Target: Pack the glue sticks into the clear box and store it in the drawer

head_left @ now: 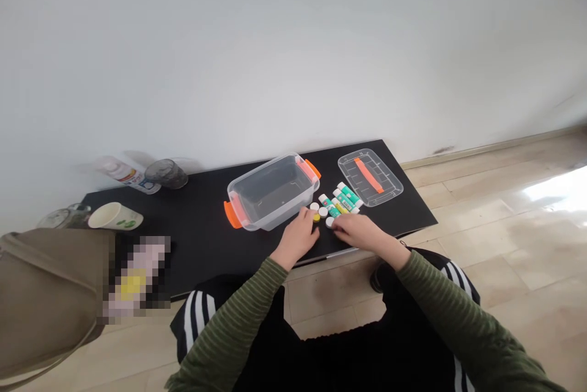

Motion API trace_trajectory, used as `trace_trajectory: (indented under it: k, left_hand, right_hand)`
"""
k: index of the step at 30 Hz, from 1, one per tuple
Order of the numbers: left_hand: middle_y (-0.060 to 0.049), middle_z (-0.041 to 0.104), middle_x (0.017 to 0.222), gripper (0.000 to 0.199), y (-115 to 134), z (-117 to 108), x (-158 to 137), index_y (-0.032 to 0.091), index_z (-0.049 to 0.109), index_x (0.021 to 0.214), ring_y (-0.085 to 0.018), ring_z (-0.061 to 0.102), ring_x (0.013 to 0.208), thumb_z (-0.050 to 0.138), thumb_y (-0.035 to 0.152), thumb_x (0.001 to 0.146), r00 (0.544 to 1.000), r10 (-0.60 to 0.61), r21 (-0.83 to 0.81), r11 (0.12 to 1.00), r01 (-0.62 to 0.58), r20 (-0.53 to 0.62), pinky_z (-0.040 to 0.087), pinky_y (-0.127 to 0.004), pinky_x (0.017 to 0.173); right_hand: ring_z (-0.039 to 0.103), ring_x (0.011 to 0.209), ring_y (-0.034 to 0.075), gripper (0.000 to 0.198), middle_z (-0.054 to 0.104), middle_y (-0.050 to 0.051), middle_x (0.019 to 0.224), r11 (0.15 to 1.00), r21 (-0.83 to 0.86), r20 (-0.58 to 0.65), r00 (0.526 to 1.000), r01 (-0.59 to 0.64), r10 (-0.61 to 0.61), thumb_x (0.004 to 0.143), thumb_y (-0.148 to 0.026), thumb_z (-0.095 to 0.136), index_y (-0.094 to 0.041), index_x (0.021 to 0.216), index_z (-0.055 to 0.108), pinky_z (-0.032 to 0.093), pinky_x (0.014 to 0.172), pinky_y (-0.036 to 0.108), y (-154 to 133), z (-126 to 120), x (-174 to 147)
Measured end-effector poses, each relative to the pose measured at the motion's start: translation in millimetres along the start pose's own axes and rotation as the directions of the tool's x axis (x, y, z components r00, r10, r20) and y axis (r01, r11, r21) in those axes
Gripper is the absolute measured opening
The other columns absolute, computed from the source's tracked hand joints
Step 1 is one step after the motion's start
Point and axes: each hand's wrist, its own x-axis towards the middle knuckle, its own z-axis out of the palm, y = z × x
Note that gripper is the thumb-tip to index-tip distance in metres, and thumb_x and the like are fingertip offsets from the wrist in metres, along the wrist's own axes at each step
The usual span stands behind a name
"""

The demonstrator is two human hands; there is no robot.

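Observation:
My left hand (299, 235) rests low over the black table, its thumb apart from the bent fingers. Beside its fingertips lie a yellow round cap (316, 218) and a white cap (314, 206); nothing shows gripped in it. My right hand (360, 233) has its fingers curled at another white cap (329, 222), touching its right edge. One more white cap (323, 212) sits between the hands. Just behind the right hand, several green-and-white glue sticks (347, 194) lie side by side, one with a yellow label (338, 205).
A clear plastic box (270, 221) with orange latches stands at the table's middle, uncovered. Its lid (385, 181) with an orange handle lies to the right. On the left are a paper cup (114, 216), a dark glass (167, 173), a spray can (123, 173) and a brown bag (50, 294).

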Motion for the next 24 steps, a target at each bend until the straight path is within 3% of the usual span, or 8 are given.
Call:
trace_trajectory:
  k: [3,5,6,9,11,13,17,24]
  left_hand:
    - [-0.003,0.066,0.103,0.033,0.4,-25.6,-15.0,0.023,0.068,0.106,-0.017,0.064,0.087,0.075,0.028,0.075,0.893,0.301,-0.34,0.923,-0.183,0.335,0.051,-0.027,0.076]
    - [-0.002,0.069,0.092,0.036,0.8,-38.8,-21.7,0.023,0.072,0.099,-0.017,0.064,0.081,0.081,0.04,0.069,0.766,0.421,-0.558,0.824,-0.099,0.487,0.051,-0.027,0.072]
    - [-0.003,0.069,0.084,0.035,0.9,-42.7,-23.0,0.021,0.073,0.089,-0.017,0.064,0.076,0.08,0.049,0.069,0.749,0.449,-0.64,0.767,-0.045,0.487,0.051,-0.029,0.07]
    - [-0.005,0.052,0.049,0.072,0.2,-41.4,-18.4,0.02,0.05,0.043,-0.015,0.053,0.053,0.041,0.078,0.085,0.877,0.343,-0.783,0.619,0.059,0.337,0.047,-0.031,0.058]
    - [-0.004,0.031,0.036,0.081,-1.6,-33.5,-10.2,0.025,0.028,0.035,-0.012,0.04,0.041,-0.002,0.078,0.088,0.951,0.16,-0.789,0.602,0.119,0.265,0.041,-0.031,0.05]
    - [-0.003,0.024,0.034,0.08,-4.2,-24.5,-1.8,0.027,0.022,0.036,-0.011,0.032,0.037,-0.026,0.071,0.081,0.96,0.012,-0.743,0.637,0.208,0.278,0.036,-0.03,0.046]
    - [-0.003,0.024,0.033,0.081,-9.6,-11.5,6.0,0.026,0.022,0.037,-0.011,0.027,0.036,-0.032,0.071,0.076,0.947,-0.092,-0.672,0.683,0.286,0.309,0.027,-0.029,0.044]
    - [-0.003,0.032,0.038,0.083,-17.9,-3.3,2.0,0.023,0.028,0.04,-0.011,0.035,0.04,-0.03,0.06,0.086,0.977,-0.129,-0.584,0.785,0.205,0.171,0.034,-0.029,0.051]
  right_hand:
    - [0.064,0.076,0.015,0.015,0.071,0.001,0.083,0.975,0.208,0.297,0.944,0.081,-0.141,0.081,-0.016,0.064,-0.021,0.091,0.073,0.043,0.068,0.023,-4.7,-5.1,-12.4]
    - [0.062,0.071,0.013,0.014,0.071,-0.001,0.08,0.895,0.437,0.383,0.884,0.083,-0.269,0.08,-0.022,0.067,-0.021,0.092,0.073,0.044,0.066,0.022,-7.1,-11.9,-18.5]
    - [0.061,0.069,0.012,0.015,0.07,-0.002,0.079,0.837,0.543,0.377,0.871,0.068,-0.316,0.08,-0.029,0.069,-0.02,0.091,0.072,0.044,0.064,0.022,-8.0,-15.5,-20.3]
    - [0.052,0.057,0.011,0.04,0.06,-0.002,0.063,0.669,0.742,0.219,0.934,0.029,-0.283,0.085,-0.054,0.061,-0.018,0.068,0.064,0.041,0.057,0.023,-6.9,-21.9,-18.9]
    - [0.044,0.05,0.011,0.063,0.047,-0.001,0.052,0.611,0.792,0.089,0.989,0.0,-0.115,0.093,-0.067,0.039,-0.02,0.053,0.05,0.038,0.053,0.025,-2.5,-20.6,-12.8]
    - [0.04,0.048,0.012,0.072,0.038,0.0,0.047,0.605,0.793,0.022,0.995,-0.075,0.095,0.097,-0.07,0.018,-0.022,0.047,0.041,0.039,0.054,0.028,4.0,-15.4,-4.8]
    - [0.044,0.05,0.016,0.078,0.033,0.001,0.045,0.663,0.698,0.053,0.943,-0.27,0.329,0.095,-0.072,0.004,-0.024,0.047,0.042,0.042,0.059,0.031,17.6,-3.1,7.6]
    - [0.05,0.055,0.016,0.078,0.042,0.002,0.047,0.773,0.525,-0.008,0.907,-0.355,0.422,0.095,-0.074,0.013,-0.023,0.048,0.048,0.04,0.06,0.029,19.1,-4.0,5.8]
